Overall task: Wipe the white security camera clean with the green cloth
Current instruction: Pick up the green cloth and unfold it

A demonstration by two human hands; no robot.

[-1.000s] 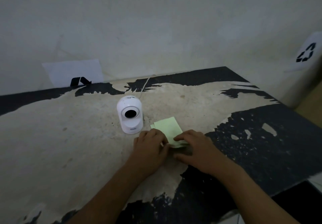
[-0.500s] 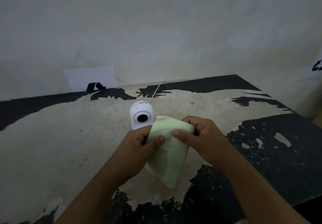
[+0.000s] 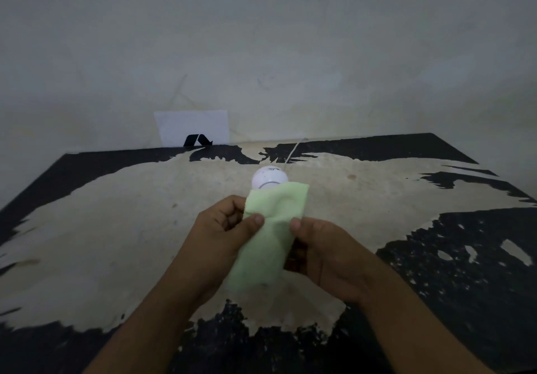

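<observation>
The green cloth (image 3: 270, 234) hangs lifted above the table, held by both hands. My left hand (image 3: 223, 228) pinches its left edge with thumb and fingers. My right hand (image 3: 322, 245) grips its right edge from the other side. Behind the cloth stands the white security camera (image 3: 268, 178); only its rounded top shows, the lens and base are hidden by the cloth. I cannot tell whether the cloth touches the camera.
The worn table (image 3: 116, 228) has black paint peeling off a pale surface. A thin white cable (image 3: 293, 152) runs from the camera to the wall. A white paper with a black mark (image 3: 193, 129) leans on the wall behind.
Both hands picked the folded cloth up off the table and raised it in front of the camera, now hiding its lens. The view shifted so the camera sits nearer the centre.
</observation>
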